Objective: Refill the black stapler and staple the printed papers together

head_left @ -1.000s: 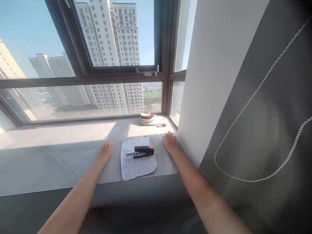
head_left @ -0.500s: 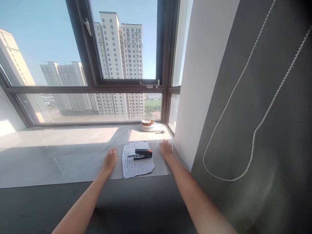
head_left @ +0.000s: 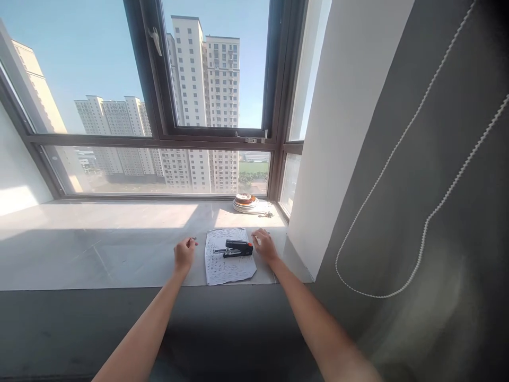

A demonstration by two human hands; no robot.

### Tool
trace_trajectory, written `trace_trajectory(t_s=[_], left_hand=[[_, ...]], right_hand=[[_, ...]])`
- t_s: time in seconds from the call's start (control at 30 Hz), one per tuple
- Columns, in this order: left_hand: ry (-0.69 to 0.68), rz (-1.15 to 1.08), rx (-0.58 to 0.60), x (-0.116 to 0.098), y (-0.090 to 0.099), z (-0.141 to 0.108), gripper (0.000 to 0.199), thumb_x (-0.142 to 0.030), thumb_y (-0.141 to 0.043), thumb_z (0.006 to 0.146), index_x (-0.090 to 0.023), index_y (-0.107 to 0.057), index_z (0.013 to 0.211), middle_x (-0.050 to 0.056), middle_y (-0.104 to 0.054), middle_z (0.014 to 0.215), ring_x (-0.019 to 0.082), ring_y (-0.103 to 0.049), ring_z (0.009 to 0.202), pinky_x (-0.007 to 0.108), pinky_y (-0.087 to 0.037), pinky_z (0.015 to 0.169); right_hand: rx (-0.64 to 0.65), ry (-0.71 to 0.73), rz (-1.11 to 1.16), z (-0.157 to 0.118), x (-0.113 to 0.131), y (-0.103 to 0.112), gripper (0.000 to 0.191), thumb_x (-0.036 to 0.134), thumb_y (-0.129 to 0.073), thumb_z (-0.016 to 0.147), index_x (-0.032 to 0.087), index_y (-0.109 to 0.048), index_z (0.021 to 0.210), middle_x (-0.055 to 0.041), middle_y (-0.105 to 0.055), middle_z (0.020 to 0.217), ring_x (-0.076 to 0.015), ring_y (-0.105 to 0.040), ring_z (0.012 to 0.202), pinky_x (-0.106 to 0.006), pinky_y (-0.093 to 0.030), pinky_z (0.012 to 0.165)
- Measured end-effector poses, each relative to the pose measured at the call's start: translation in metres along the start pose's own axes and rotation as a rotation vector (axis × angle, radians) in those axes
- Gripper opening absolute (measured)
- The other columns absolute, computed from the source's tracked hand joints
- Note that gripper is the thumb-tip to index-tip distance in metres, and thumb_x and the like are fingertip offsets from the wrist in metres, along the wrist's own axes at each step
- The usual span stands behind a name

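Note:
A black stapler point(head_left: 237, 248) with a red spot at its right end lies on sheets of paper point(head_left: 226, 273) covered in handwriting. To the left of the paper, my left hand point(head_left: 185, 254) is closed, its fingertips pinched on a small dark thing that is too small to name. My right hand point(head_left: 265, 245) is beside the stapler's right end, fingers apart and bent, with nothing visible in it.
At the back of the grey stone sill point(head_left: 131, 260), near the window, sits a stack of plates point(head_left: 245, 204) with small bits point(head_left: 267, 214) beside it. A beaded blind chain point(head_left: 424, 233) hangs at the right. The sill's front edge runs below the paper.
My left hand has lifted a little and its fingers have closed on something small. My right hand has moved left, closer to the stapler. The whole view has shifted slightly.

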State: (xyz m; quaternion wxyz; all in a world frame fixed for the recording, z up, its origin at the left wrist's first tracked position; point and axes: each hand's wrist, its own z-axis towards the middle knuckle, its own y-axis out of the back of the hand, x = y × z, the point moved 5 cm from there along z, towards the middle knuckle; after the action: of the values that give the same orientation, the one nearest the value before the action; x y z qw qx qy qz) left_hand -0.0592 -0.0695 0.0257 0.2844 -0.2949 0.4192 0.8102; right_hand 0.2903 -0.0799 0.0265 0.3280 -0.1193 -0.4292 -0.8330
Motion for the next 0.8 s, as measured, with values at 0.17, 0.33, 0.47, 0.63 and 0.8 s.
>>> trace_trajectory(t_s=[0.17, 0.33, 0.47, 0.63, 0.8], left_hand=[[-0.063, -0.249, 0.049, -0.025, -0.009, -0.017, 0.042, -0.042, -0.051, 0.093, -0.016, -0.077, 0.114, 0.007, -0.078, 0.083, 0.018, -0.065, 0.06, 0.029, -0.054, 0.061], [-0.13, -0.349, 0.159, -0.043, -0.024, -0.027, 0.037, -0.037, -0.055, 0.089, -0.017, -0.079, 0.109, 0.007, -0.079, 0.087, 0.016, -0.065, 0.062, 0.027, -0.054, 0.058], [-0.102, -0.383, 0.223, -0.042, -0.032, -0.026, 0.037, -0.033, -0.055, 0.085, -0.016, -0.081, 0.106, 0.006, -0.078, 0.081, 0.015, -0.062, 0.054, 0.028, -0.053, 0.051], [-0.157, -0.385, 0.283, -0.043, -0.036, -0.029, 0.038, -0.035, -0.064, 0.084, -0.015, -0.08, 0.114, 0.008, -0.079, 0.087, 0.019, -0.071, 0.065, 0.035, -0.062, 0.069], [-0.289, -0.255, 0.312, -0.048, -0.041, -0.031, 0.04, -0.05, -0.064, 0.091, -0.02, -0.08, 0.113, 0.01, -0.081, 0.102, 0.024, -0.073, 0.081, 0.037, -0.06, 0.077]], right_hand=[[0.064, 0.169, 0.355, -0.006, 0.032, -0.008, 0.019, 0.037, -0.056, 0.102, 0.024, -0.069, 0.097, -0.0059, -0.069, 0.102, -0.0225, -0.061, 0.1, -0.034, -0.048, 0.091], [0.179, 0.122, 0.332, -0.011, 0.032, -0.014, 0.021, 0.036, -0.068, 0.095, 0.023, -0.068, 0.111, -0.0059, -0.068, 0.105, -0.0219, -0.06, 0.099, -0.033, -0.047, 0.088], [0.227, 0.069, 0.28, -0.012, 0.026, -0.02, 0.026, 0.027, -0.072, 0.091, 0.023, -0.068, 0.116, -0.0047, -0.068, 0.101, -0.0215, -0.061, 0.094, -0.034, -0.046, 0.09], [0.218, 0.079, 0.301, -0.012, 0.024, -0.02, 0.023, 0.027, -0.071, 0.091, 0.024, -0.07, 0.114, -0.004, -0.068, 0.098, -0.0208, -0.061, 0.09, -0.033, -0.046, 0.086], [0.202, 0.069, 0.305, -0.012, 0.024, -0.018, 0.023, 0.025, -0.073, 0.088, 0.023, -0.072, 0.111, -0.0039, -0.069, 0.096, -0.0207, -0.061, 0.088, -0.033, -0.047, 0.083]])
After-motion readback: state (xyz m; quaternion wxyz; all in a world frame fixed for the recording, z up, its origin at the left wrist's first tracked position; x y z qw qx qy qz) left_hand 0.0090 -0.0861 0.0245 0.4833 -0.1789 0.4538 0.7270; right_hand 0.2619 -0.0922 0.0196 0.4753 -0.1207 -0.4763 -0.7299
